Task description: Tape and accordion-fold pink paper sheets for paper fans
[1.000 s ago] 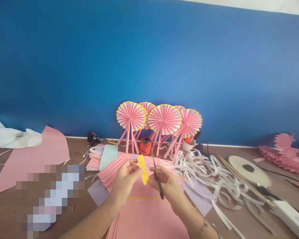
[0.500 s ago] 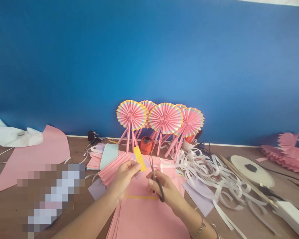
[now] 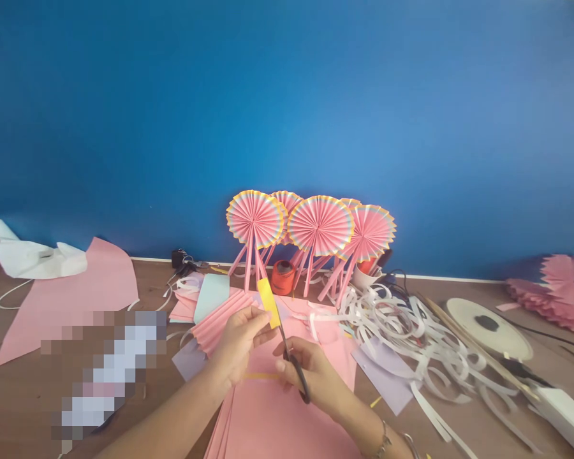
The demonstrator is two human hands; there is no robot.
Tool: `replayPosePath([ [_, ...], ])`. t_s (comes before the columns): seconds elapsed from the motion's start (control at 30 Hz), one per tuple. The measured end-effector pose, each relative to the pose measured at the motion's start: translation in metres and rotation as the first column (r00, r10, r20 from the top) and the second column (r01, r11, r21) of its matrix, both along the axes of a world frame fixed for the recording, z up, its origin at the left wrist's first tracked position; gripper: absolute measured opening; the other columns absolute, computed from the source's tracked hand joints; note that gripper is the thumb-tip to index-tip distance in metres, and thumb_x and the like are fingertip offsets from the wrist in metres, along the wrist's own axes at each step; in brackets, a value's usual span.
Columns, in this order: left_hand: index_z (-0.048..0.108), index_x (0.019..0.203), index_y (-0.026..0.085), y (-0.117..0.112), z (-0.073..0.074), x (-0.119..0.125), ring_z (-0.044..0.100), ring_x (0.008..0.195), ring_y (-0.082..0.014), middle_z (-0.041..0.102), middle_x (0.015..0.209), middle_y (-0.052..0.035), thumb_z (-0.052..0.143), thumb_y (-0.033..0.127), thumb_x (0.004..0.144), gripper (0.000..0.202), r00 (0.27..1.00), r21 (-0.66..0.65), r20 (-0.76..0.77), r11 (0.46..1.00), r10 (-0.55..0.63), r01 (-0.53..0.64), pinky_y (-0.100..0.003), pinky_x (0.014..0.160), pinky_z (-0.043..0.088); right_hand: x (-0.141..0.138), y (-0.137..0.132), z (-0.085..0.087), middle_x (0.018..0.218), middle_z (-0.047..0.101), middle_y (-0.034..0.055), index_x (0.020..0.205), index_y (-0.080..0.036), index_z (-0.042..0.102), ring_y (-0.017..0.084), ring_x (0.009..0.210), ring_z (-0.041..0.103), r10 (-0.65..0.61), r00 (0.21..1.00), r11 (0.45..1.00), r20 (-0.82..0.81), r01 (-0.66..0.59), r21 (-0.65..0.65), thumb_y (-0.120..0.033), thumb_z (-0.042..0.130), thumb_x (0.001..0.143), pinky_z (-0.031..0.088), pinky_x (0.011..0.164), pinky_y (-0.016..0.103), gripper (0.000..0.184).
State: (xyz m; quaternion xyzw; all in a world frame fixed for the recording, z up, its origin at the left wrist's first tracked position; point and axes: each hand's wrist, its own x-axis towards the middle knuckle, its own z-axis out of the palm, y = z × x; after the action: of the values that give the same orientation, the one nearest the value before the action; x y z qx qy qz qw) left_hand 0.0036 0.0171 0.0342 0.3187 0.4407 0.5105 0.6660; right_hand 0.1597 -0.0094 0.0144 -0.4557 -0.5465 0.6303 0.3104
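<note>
Between the thumb and fingers of my left hand point(image 3: 243, 338) is a small yellow paper strip point(image 3: 266, 299), held upright and tilted. My right hand point(image 3: 309, 370) grips a pair of scissors point(image 3: 289, 357) with dark handles. Their blades lie along the right edge of the strip; whether they are cutting into it I cannot tell. Beneath both hands is a stack of pink paper sheets point(image 3: 287, 421), with a thin yellow strip point(image 3: 262, 376) lying across it. Pleated pink paper point(image 3: 220, 322) rests by my left hand.
Several round pleated pink paper fans point(image 3: 319, 224) stand against the blue wall. An orange spool point(image 3: 283, 278) sits before them. Curled white paper strips point(image 3: 402, 331) spread to the right, near a round cream disc point(image 3: 488, 328). A large pink sheet point(image 3: 76, 306) lies left.
The scissors have moved left and tilted, bringing their blades from apart to alongside the yellow strip. My left hand keeps its hold, and the view has shifted slightly.
</note>
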Motion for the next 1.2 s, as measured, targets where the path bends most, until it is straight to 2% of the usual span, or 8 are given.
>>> replayPosePath([
  [0.27, 0.058, 0.059, 0.016, -0.0021, 0.0044, 0.0019, 0.064, 0.077, -0.0168, 0.068, 0.072, -0.0023, 0.080, 0.040, 0.057, 0.032, 1.000, -0.003, 0.023, 1.000, 0.015, -0.015, -0.033, 0.083, 0.051, -0.0007, -0.0010, -0.0039, 0.053, 0.056, -0.0046, 0.086, -0.017, 0.059, 0.012, 0.047, 0.053, -0.015, 1.000, 1.000, -0.007, 0.015, 0.021, -0.049, 0.074, 0.066, 0.040, 0.046, 0.023, 0.041],
  [0.5, 0.059, 0.060, 0.016, -0.0017, 0.0028, 0.0003, 0.064, 0.078, -0.0169, 0.067, 0.071, -0.0016, 0.080, 0.039, 0.058, 0.031, 0.999, 0.005, 0.035, 1.000, 0.007, -0.007, -0.032, 0.084, 0.051, -0.0007, -0.0015, -0.0072, 0.052, 0.056, -0.0050, 0.087, -0.016, 0.059, 0.011, 0.045, 0.053, -0.029, 1.000, 0.999, 0.000, 0.029, 0.023, -0.046, 0.074, 0.068, 0.040, 0.045, 0.022, 0.038],
  [1.2, 0.059, 0.060, 0.015, -0.0008, 0.0000, -0.0001, 0.065, 0.080, -0.0174, 0.069, 0.073, -0.0028, 0.081, 0.038, 0.059, 0.032, 0.998, 0.012, 0.058, 1.000, 0.003, -0.004, -0.032, 0.085, 0.051, -0.0016, -0.0018, -0.0037, 0.047, 0.053, -0.0063, 0.082, -0.016, 0.058, 0.010, 0.042, 0.050, -0.046, 0.998, 0.999, 0.031, 0.047, -0.001, -0.045, 0.075, 0.066, 0.038, 0.042, 0.020, 0.037],
])
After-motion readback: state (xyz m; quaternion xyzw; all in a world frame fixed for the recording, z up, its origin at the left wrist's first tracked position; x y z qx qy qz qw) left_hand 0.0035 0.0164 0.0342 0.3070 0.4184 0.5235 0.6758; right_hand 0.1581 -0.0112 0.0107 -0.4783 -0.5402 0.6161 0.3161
